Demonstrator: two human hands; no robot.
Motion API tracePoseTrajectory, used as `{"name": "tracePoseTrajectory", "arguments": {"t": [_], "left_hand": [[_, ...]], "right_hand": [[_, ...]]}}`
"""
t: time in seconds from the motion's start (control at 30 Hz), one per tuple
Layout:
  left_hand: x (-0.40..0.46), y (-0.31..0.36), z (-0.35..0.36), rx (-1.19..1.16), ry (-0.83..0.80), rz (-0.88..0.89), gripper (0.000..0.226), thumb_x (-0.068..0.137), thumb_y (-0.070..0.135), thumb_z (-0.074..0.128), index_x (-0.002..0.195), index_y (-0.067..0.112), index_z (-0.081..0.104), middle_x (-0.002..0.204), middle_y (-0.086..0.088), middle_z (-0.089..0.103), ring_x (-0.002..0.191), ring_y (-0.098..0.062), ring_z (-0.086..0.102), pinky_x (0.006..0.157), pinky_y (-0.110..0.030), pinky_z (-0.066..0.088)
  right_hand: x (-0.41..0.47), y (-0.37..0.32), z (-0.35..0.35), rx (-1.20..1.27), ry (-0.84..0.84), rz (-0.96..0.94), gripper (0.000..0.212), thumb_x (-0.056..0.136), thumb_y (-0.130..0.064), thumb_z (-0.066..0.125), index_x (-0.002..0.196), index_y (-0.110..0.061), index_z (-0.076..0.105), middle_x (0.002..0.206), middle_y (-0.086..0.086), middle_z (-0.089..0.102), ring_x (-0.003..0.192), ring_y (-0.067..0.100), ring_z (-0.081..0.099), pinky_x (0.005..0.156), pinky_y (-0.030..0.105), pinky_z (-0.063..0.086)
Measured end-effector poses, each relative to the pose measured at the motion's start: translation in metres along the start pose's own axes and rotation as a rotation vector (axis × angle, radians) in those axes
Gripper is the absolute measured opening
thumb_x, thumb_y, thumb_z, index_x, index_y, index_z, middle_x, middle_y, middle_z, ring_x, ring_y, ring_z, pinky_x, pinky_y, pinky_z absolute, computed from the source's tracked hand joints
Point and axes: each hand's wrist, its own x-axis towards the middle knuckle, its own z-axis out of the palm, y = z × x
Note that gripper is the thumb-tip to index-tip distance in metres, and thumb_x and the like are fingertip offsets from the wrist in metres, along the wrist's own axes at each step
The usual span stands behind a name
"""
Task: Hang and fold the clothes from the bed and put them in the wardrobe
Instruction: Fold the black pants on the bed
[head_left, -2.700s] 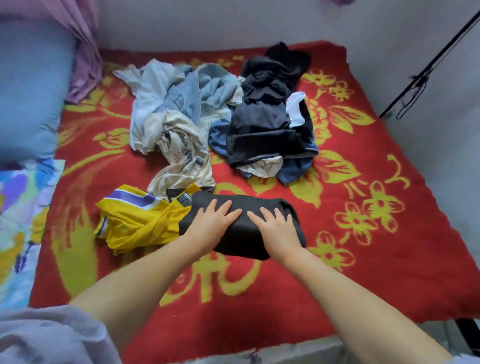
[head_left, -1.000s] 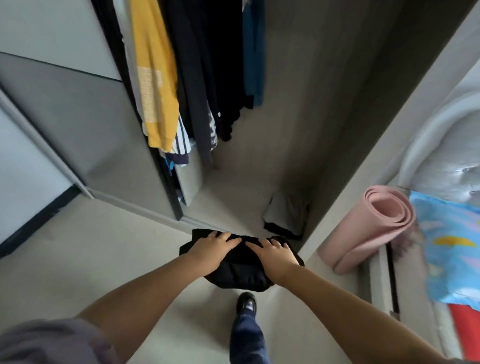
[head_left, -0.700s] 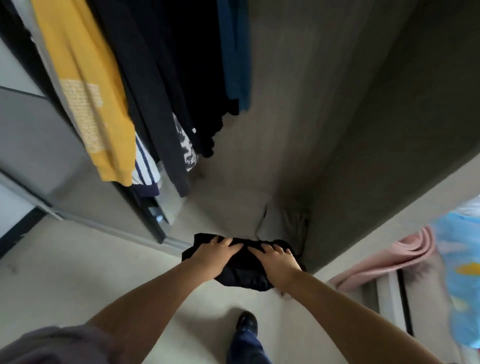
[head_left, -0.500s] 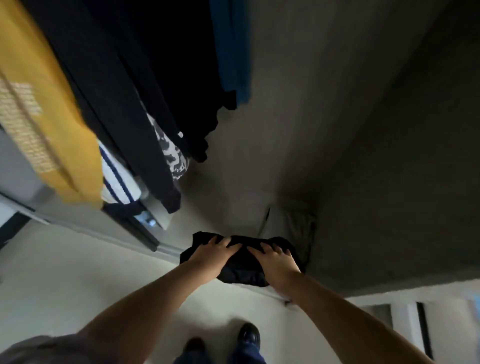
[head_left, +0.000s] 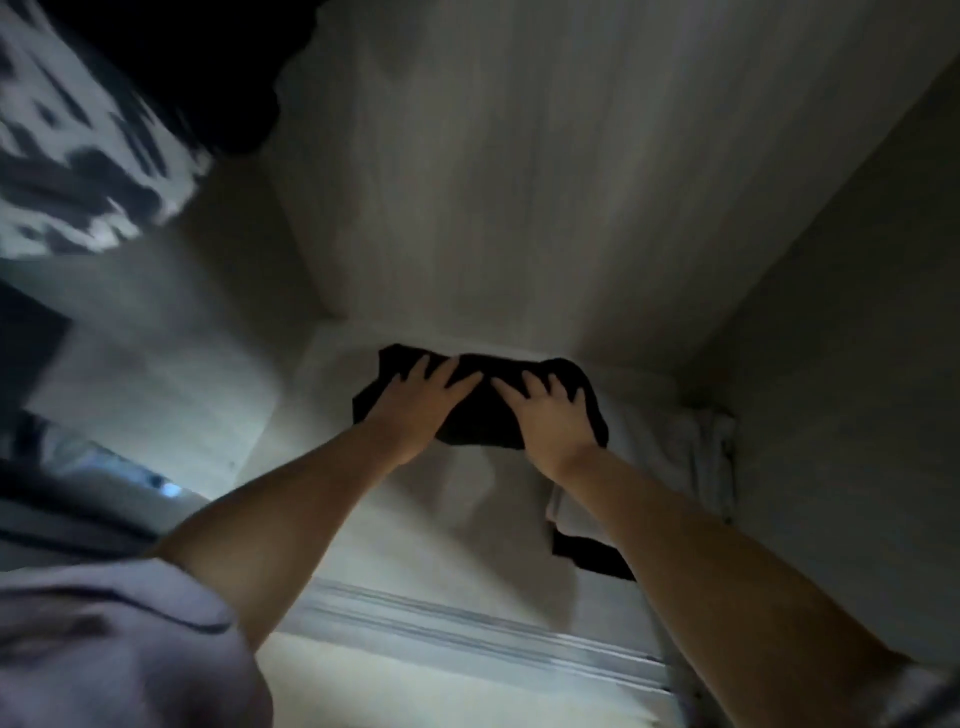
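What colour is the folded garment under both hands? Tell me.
Black: the folded garment under the left hand and right hand, seen in the head view.

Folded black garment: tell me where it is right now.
In the head view, the folded black garment is centre frame, deep inside the wardrobe near its back wall, under the left hand and right hand.
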Motion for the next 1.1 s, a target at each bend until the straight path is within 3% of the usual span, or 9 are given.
{"name": "tracePoseTrajectory", "arguments": {"t": [0.13, 0.33, 0.43, 0.57, 0.7, 0.8, 0.87, 0.97, 1.1], "left_hand": [[0.056, -0.005, 0.089, 0.058, 0.114, 0.048, 0.085, 0.091, 0.001, 0.045, 0.151, 0.034, -0.005, 0.161, -0.004, -0.005, 0.145, -0.038, 0.004, 0.112, -0.051, 0.026], [0.081, 0.000, 0.236, 0.061, -0.018, 0.062, 0.087, 0.096, 0.010, 0.045, 0.145, 0.040, -0.021, 0.159, -0.001, -0.019, 0.145, -0.038, -0.010, 0.113, -0.057, 0.018], [0.067, 0.009, 0.271, 0.024, 0.040, 0.028, 0.102, 0.088, 0.014, 0.060, 0.140, 0.040, -0.024, 0.158, -0.004, -0.018, 0.144, -0.043, -0.005, 0.109, -0.063, 0.020], [0.055, 0.013, 0.280, 0.050, -0.013, -0.003, 0.114, 0.086, 0.007, 0.058, 0.133, 0.041, -0.040, 0.141, 0.000, -0.049, 0.140, -0.040, -0.024, 0.111, -0.062, 0.012], [0.043, 0.016, 0.239, 0.022, -0.267, 0.038, 0.098, 0.090, 0.002, 0.048, 0.144, 0.038, -0.025, 0.150, -0.003, -0.039, 0.141, -0.037, -0.025, 0.112, -0.064, 0.009], [0.030, 0.022, 0.176, 0.011, -0.375, 0.096, 0.090, 0.093, 0.007, 0.047, 0.149, 0.034, -0.018, 0.158, -0.007, -0.020, 0.145, -0.032, -0.016, 0.112, -0.062, 0.008], [0.022, 0.033, 0.120, -0.064, -0.317, 0.110, 0.077, 0.094, 0.011, 0.044, 0.152, 0.028, -0.003, 0.159, -0.011, 0.007, 0.146, -0.029, 0.007, 0.112, -0.056, 0.017], [0.002, 0.051, 0.028, -0.179, -0.105, 0.112, 0.047, 0.095, 0.016, 0.039, 0.142, 0.019, 0.037, 0.130, -0.011, 0.053, 0.117, -0.031, 0.052, 0.089, -0.042, 0.043], [-0.040, 0.059, -0.089, -0.200, 0.071, 0.101, 0.028, 0.097, 0.025, 0.039, 0.117, 0.017, 0.056, 0.109, -0.007, 0.067, 0.099, -0.030, 0.064, 0.072, -0.036, 0.049]], "right_hand": [[0.044, 0.003, 0.087, 0.023, 0.083, 0.086, 0.079, 0.096, -0.010, 0.048, 0.153, -0.036, -0.001, 0.161, 0.009, 0.005, 0.145, 0.041, 0.005, 0.112, 0.066, 0.011], [0.059, -0.022, 0.216, 0.124, -0.093, 0.109, 0.083, 0.096, -0.012, 0.047, 0.151, -0.037, -0.009, 0.159, 0.009, -0.019, 0.142, 0.046, -0.018, 0.108, 0.071, -0.002], [0.050, -0.029, 0.248, 0.130, -0.123, 0.087, 0.080, 0.098, -0.021, 0.045, 0.149, -0.041, -0.014, 0.155, 0.007, -0.032, 0.138, 0.045, -0.029, 0.107, 0.071, -0.004], [0.047, -0.027, 0.253, 0.112, -0.183, 0.040, 0.081, 0.099, -0.020, 0.044, 0.147, -0.043, -0.016, 0.152, 0.006, -0.038, 0.136, 0.045, -0.033, 0.107, 0.070, -0.006], [0.041, -0.015, 0.216, 0.190, -0.418, -0.013, 0.073, 0.101, -0.019, 0.040, 0.150, -0.041, -0.010, 0.157, 0.002, -0.028, 0.143, 0.037, -0.024, 0.114, 0.061, 0.000], [0.021, -0.001, 0.161, 0.288, -0.454, -0.009, 0.063, 0.103, -0.027, 0.036, 0.153, -0.032, -0.002, 0.161, 0.011, 0.001, 0.147, 0.034, 0.005, 0.116, 0.052, 0.019], [0.003, 0.008, 0.115, 0.330, -0.375, 0.036, 0.057, 0.103, -0.028, 0.035, 0.154, -0.024, 0.010, 0.152, 0.016, 0.028, 0.136, 0.035, 0.035, 0.106, 0.045, 0.038], [-0.031, 0.020, 0.042, 0.310, -0.292, 0.117, 0.044, 0.102, -0.024, 0.033, 0.145, -0.016, 0.032, 0.129, 0.015, 0.054, 0.113, 0.032, 0.056, 0.087, 0.038, 0.049], [-0.079, 0.028, -0.057, 0.236, -0.224, 0.181, 0.032, 0.100, -0.021, 0.033, 0.123, -0.011, 0.053, 0.118, 0.014, 0.062, 0.107, 0.031, 0.059, 0.079, 0.033, 0.046]]}}
